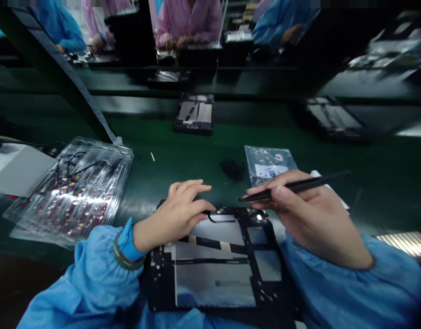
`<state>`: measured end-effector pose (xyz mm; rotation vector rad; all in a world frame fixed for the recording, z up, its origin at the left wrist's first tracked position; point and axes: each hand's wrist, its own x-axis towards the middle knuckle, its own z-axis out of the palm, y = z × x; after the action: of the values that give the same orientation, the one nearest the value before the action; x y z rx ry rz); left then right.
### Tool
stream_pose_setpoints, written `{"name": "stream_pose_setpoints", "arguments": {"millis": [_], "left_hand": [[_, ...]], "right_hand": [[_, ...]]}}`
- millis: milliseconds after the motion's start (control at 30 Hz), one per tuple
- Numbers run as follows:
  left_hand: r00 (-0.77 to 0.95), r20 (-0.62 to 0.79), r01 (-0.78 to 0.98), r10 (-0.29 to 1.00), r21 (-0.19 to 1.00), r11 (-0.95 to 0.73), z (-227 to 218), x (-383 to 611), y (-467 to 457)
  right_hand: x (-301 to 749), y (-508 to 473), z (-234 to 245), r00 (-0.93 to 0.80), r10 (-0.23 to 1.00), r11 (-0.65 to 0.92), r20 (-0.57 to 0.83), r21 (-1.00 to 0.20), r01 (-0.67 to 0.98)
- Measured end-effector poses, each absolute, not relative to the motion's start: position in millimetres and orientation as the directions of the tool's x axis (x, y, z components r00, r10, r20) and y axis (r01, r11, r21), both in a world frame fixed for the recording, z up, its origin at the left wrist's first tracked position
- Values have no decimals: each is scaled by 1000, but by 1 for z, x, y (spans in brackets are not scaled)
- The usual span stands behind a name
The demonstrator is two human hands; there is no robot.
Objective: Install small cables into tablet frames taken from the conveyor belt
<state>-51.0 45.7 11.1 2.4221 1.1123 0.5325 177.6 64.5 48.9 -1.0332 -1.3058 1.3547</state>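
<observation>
An opened tablet [213,281] lies flat in front of me, its silver battery plates, black flex strips and circuit board showing. Over its upper left part rests my left hand [186,208], fingers spread, with fingertips on the top edge beside a short black cable [221,220]. My right hand [302,205] grips black tweezers [292,186] like a pen. The tweezers' tips point left, just above the tablet's top right edge, apart from it. Nothing shows between the tips. Behind them is a small heap of black bits [232,169].
Clear plastic trays [76,196] of small parts and a white box [20,169] stand at left. A clear bag [270,162] lies beyond my right hand. Other opened tablets [195,113] sit farther back on the green surface. Co-workers in pink and blue sleeves sit opposite.
</observation>
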Motion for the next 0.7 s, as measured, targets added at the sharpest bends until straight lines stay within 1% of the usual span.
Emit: {"name": "stream_pose_setpoints", "arguments": {"millis": [67, 133, 233, 333, 367, 433, 467, 500, 533, 567, 600, 633, 700], "left_hand": [[591, 186, 617, 785, 522, -589, 14, -53, 41], [572, 201, 612, 795, 540, -578, 19, -60, 28], [467, 282, 639, 838, 548, -540, 24, -77, -7], [259, 373, 654, 891, 610, -446, 16, -96, -54], [158, 391, 649, 906, 650, -394, 10, -102, -71], [-100, 411, 614, 906, 742, -269, -8, -109, -102], [-257, 408, 579, 876, 791, -198, -19, -110, -115], [-426, 393, 526, 815, 841, -131, -31, -111, -126], [-593, 354, 445, 724, 893, -72, -43, -111, -134], [-741, 287, 337, 607, 941, -33, -55, -111, -141], [-848, 206, 227, 488, 974, -17, -66, -112, -146], [-911, 132, 138, 390, 990, -13, -76, -113, -151], [-968, 9, 5, 249, 1000, -16, -93, -118, -161]], "right_hand": [[174, 73, 65, -254, 967, -32, 10, -986, -162], [162, 81, 80, -346, 938, -68, 7, -976, -205], [124, 89, 99, -520, 854, -128, 20, -960, -247], [57, 87, 107, -726, 688, -248, -9, -943, -223], [30, 82, 106, -788, 615, -303, -42, -934, -187], [-31, 66, 101, -880, 456, -434, -134, -897, -88], [-63, 54, 95, -906, 378, -504, -190, -863, -29], [-94, 39, 88, -922, 304, -568, -240, -822, 27], [-124, 23, 79, -926, 234, -636, -297, -767, 85], [-152, 5, 69, -929, 176, -663, -325, -737, 132], [-179, -13, 58, -932, 129, -674, -339, -720, 168], [-203, -31, 47, -932, 95, -687, -350, -701, 193], [-245, -64, 27, -934, 54, -728, -353, -654, 205]]}}
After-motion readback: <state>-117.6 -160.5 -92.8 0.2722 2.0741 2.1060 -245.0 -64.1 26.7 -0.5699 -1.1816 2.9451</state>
